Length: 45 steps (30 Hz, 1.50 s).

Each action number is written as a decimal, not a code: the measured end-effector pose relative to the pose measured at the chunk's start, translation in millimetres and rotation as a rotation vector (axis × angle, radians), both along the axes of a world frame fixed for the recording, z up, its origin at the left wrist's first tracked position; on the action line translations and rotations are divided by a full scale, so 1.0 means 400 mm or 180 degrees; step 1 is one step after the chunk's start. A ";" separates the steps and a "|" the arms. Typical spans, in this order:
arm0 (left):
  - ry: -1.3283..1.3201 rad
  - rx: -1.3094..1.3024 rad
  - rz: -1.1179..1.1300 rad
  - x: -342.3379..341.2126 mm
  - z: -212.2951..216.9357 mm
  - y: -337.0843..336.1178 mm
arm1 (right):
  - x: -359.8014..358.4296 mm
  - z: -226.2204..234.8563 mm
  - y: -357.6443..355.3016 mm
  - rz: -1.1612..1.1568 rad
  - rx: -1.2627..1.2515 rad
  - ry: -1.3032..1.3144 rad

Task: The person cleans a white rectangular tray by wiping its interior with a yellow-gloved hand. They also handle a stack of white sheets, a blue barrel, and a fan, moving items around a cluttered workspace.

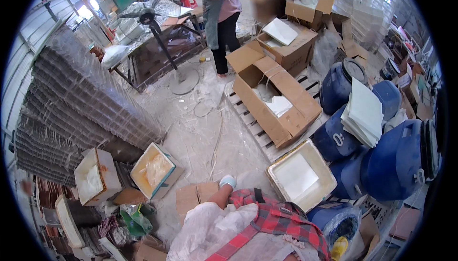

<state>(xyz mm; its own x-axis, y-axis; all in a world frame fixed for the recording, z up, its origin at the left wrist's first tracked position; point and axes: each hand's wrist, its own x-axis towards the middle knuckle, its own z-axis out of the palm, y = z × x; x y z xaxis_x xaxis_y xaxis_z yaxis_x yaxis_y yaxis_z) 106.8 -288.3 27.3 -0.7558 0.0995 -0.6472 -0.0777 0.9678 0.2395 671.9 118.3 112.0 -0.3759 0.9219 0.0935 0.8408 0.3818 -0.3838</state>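
My left hand (228,181) wears a pale glove and reaches forward from a white sleeve (207,220). It is over the floor, just right of a flattened piece of cardboard (193,195). Its fingers are too small and bunched to make out, and I see nothing in them. My right hand does not show. Red and black checked cloth (281,218) covers my front. To the right of my left hand stands a foam box (273,170) with a flat white sheet (296,175) inside.
Two foam boxes (172,177) (114,177) stand left, before tall stacked grey trays (71,103). Blue drums (393,165) line the right, with white sheets (362,113) on one. Open cartons (281,89) rest on a pallet (241,106). A person (224,12) stands beyond a pedestal fan (164,46).
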 end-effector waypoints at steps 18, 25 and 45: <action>0.0329 -0.0430 -0.0794 -0.178 -0.204 -0.255 | -0.270 0.267 -0.066 -0.0473 0.1115 -0.0909; 0.0252 0.0350 -0.2447 -0.273 -0.185 -0.084 | -0.143 0.343 -0.100 -0.1064 0.0745 0.0749; -0.2721 0.2340 -0.4669 0.696 0.006 0.626 | -0.212 -0.082 0.226 -0.1962 -0.2804 0.3558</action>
